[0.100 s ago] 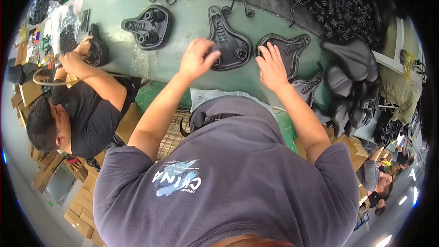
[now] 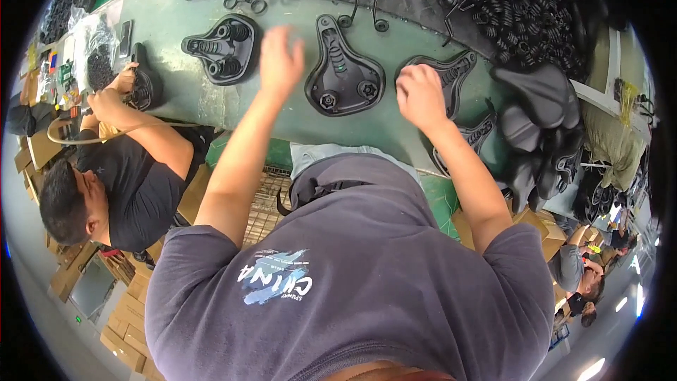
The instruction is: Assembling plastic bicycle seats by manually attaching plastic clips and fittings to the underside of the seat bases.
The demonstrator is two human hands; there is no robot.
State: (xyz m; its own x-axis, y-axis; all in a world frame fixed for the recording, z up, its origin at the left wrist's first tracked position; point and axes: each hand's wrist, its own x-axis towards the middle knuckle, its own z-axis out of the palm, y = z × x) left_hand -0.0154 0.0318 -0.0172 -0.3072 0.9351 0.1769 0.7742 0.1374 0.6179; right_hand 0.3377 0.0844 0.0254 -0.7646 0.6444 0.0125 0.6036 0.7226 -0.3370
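Note:
Upside-down black bicycle saddles lie on the green table. The middle saddle (image 2: 343, 88) shows ribs and two round mounts and is touched by neither hand. My left hand (image 2: 281, 60) hovers, blurred and empty with fingers apart, between it and the left saddle (image 2: 227, 49), which has two round parts seated on it. My right hand (image 2: 422, 95) has its fingers curled over the near-left edge of the right saddle (image 2: 451, 77); the hand covers part of it. Another saddle (image 2: 476, 137) lies partly behind my right forearm.
Small black rings and springs (image 2: 522, 21) are heaped on a dark mat at the far right. Bent metal rods (image 2: 377, 3) lie at the mat's edge. Finished-looking padded saddles (image 2: 539, 92) pile up at right. On the left, a co-worker (image 2: 134, 183) handles another saddle (image 2: 144, 85).
My left hand has moved left and away from the middle saddle, uncovering its left mount. The fingers of my right hand have curled in at the right saddle's edge.

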